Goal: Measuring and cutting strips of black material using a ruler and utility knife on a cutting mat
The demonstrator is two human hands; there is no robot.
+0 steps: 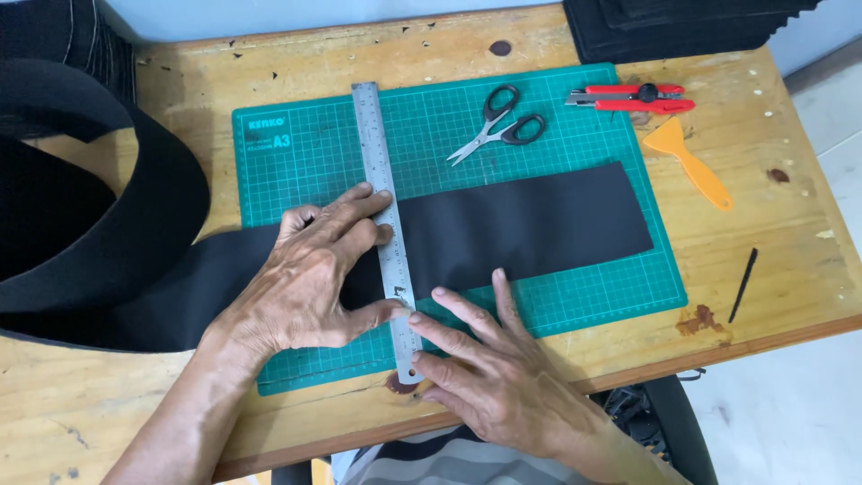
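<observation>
Left hand (310, 274) flat, fingers spread, palm down on black fabric strip (530, 224), fingertips pressing steel ruler (386, 224); grips nothing. Right hand (489, 364) open, flat, fingers extended, index tip at ruler's lower end. Ruler lies across strip, between both hands, on green cutting mat (584, 296). Beyond hands: scissors (498, 124), red utility knife (633, 97), orange scraper (690, 162). Strip runs left past left hand into loose black loop. Thin black sliver (743, 285) right of right hand on wooden table (790, 224).
</observation>
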